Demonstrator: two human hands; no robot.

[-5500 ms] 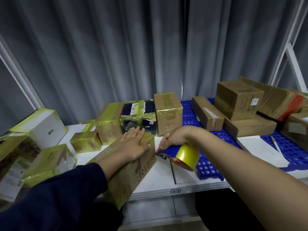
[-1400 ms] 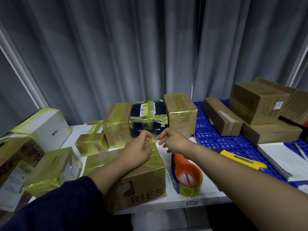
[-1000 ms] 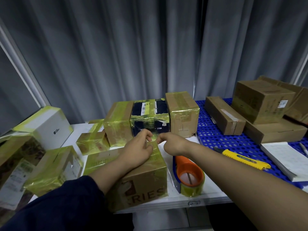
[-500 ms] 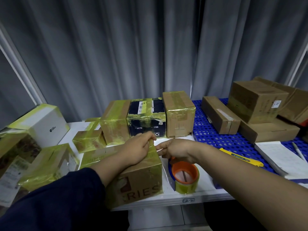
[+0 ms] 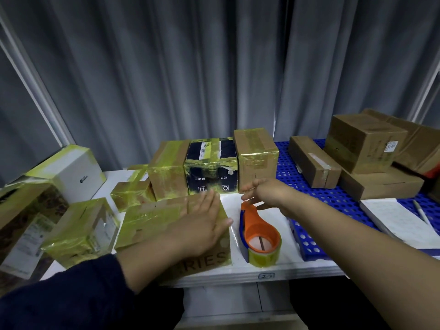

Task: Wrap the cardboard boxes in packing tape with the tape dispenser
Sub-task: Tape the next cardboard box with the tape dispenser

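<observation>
A cardboard box [image 5: 152, 222] covered in yellowish tape, with "RIES" printed on its front, sits at the white table's near edge. My left hand [image 5: 202, 225] lies flat on its top, fingers straight, blurred by motion. To its right the orange and blue tape dispenser [image 5: 258, 236] with a yellowish roll lies on the table. My right hand [image 5: 264, 191] hovers just above the dispenser's far tip, fingers spread and holding nothing.
Several taped boxes [image 5: 212, 167] stand in a row behind and more at the left [image 5: 78, 232]. Untaped brown boxes [image 5: 364, 144] sit on the blue perforated mat [image 5: 309, 244] at right, beside a white pad [image 5: 400, 220]. A grey curtain hangs behind the table.
Both hands let go of the tape at the box's far corner. My left hand spread flat on the box top; my right hand opened and drew right above the dispenser.
</observation>
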